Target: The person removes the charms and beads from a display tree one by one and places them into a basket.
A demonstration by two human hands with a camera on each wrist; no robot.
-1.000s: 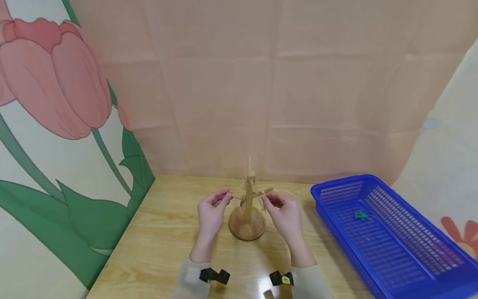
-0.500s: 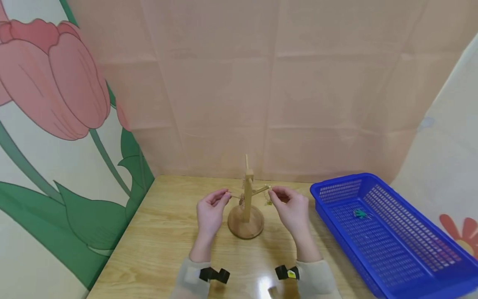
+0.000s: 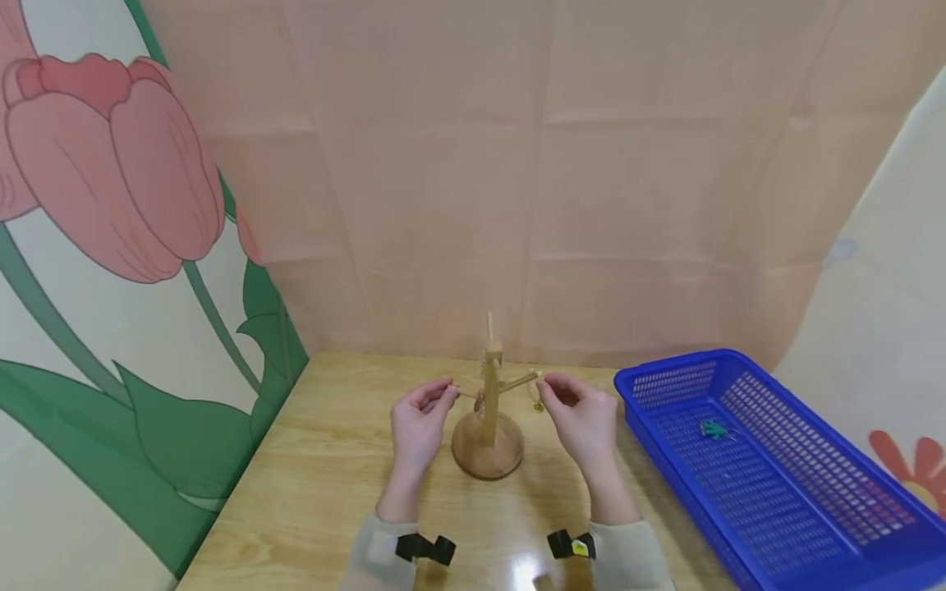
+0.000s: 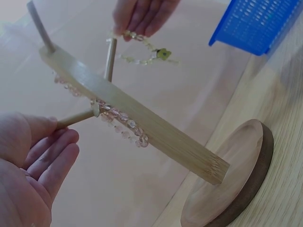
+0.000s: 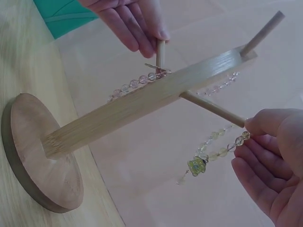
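The wooden stand (image 3: 489, 427) sits on the table (image 3: 310, 484), near its back edge. The left hand (image 3: 418, 423) is just left of the stand, the right hand (image 3: 581, 417) just right. The basket (image 3: 769, 484) lies right of the stand, beyond that hand.

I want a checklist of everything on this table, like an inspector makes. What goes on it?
Surface: light wooden table, glossy.
Job's things: small wooden peg stand with round base; pale yellow-green bead bracelet with a charm at its right peg tip; pinkish clear bead bracelet hanging on the stand.
Clutter: blue plastic mesh basket at right, small green item inside.
Grippers: left hand pinches the left peg tip; right hand pinches the yellow-green bracelet.
Cables: nothing seen.
Surroundings: peach cloth backdrop; tulip-print cloth at left.
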